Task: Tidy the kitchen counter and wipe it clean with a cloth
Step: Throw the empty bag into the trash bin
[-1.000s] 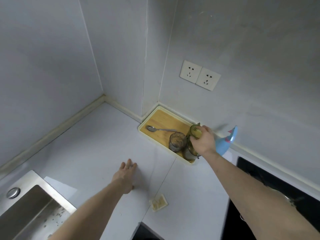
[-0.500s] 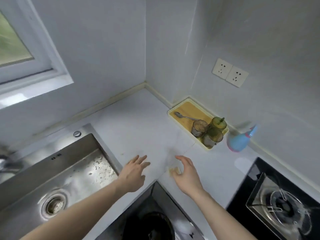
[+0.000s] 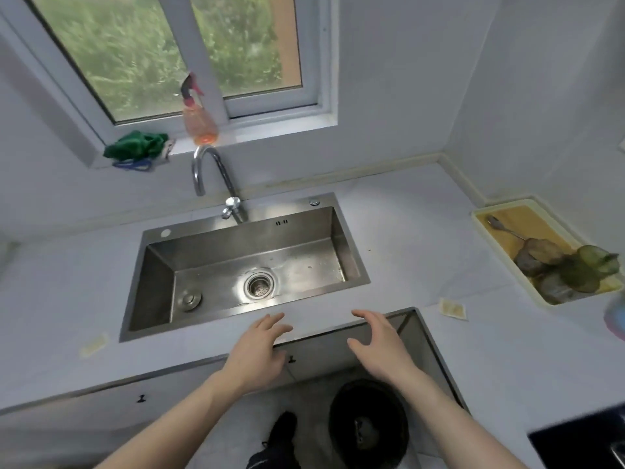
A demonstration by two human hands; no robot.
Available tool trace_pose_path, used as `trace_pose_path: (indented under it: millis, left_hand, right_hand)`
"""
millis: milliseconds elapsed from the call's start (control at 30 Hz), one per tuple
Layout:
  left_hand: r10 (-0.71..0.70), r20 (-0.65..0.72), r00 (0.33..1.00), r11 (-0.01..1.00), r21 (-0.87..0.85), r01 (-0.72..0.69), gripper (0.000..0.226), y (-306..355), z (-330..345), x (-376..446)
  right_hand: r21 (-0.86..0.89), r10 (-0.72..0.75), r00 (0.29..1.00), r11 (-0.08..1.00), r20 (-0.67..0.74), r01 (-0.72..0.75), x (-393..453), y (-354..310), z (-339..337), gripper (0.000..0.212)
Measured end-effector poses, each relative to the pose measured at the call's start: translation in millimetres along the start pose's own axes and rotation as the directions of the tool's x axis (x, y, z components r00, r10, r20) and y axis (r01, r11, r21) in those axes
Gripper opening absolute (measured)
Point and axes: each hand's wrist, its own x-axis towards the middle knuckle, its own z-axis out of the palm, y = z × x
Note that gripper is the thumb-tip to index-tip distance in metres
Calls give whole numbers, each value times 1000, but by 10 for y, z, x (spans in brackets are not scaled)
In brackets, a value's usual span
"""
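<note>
I had both hands out over the front edge of the counter (image 3: 422, 211), just before the sink (image 3: 236, 238). My left hand (image 3: 257, 353) was held flat with fingers loosely straight and empty; my right hand (image 3: 382, 346) was spread, fingers slightly bent, thumb apart, gripping nothing. The steel sink held only its drain strainer (image 3: 258, 286), a round plug (image 3: 189, 298) and a few specks. At the far right the cream tray (image 3: 480, 221) lay against the wall, carrying a spoon (image 3: 504, 228) and three blurred glasses (image 3: 558, 265) crowded at its near end; I could not tell what was in them. A green cloth (image 3: 135, 145) sat bunched on the window sill (image 3: 270, 128), left of an orange spray bottle (image 3: 199, 120). A small yellowish scrap (image 3: 452, 309) lay on the counter near my right hand, another (image 3: 94, 345) lay left of the sink. A black bin (image 3: 368, 421) stood on the floor below
</note>
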Motion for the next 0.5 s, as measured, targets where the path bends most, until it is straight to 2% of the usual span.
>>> trace_pose_path:
  millis: [267, 500]
  left_hand:
    - [-195, -127, 973, 979, -82, 186, 55, -1038, -360, -726]
    - [-304, -129, 944, 952, -81, 296, 56, -2360, -686, -995]
  right_hand:
    - [-61, -155, 977, 984, 148, 165, -12, -893, 834, 53]
    - [-81, -149, 973, 983, 176, 165, 94, -1554, 1759, 53]
